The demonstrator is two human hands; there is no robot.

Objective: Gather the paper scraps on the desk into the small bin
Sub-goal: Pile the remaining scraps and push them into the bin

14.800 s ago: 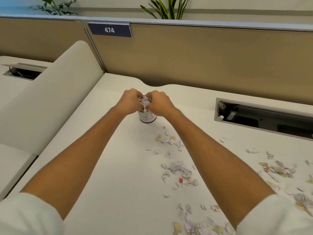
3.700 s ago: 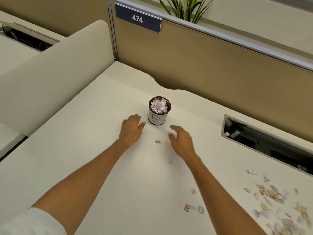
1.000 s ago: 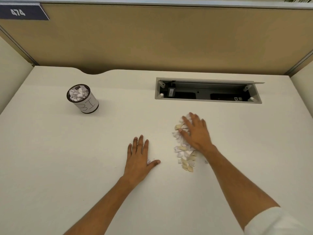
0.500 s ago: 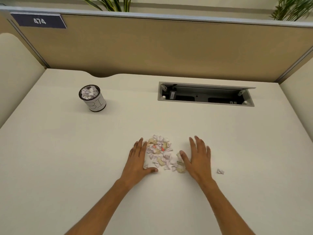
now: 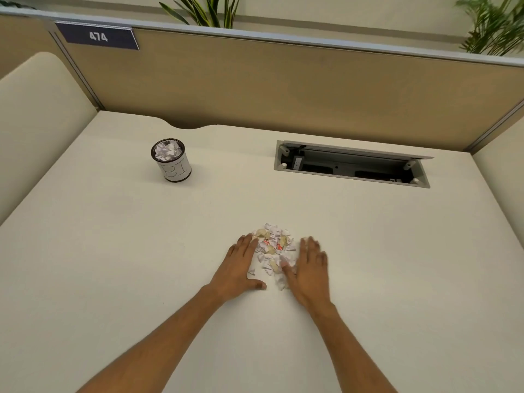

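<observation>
My left hand (image 5: 241, 268) and right hand (image 5: 307, 268) lie flat and spread on the desk (image 5: 113, 265), palms down, flanking a small pile of paper scraps (image 5: 273, 248) and touching its edges. The small bin (image 5: 172, 161), heaped with scraps, stands well apart at far left.

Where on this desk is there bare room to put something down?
Bare: left of the left hand, below the small bin; right of the right hand, below the cable tray. Crowded: the scrap pile between the hands.
</observation>
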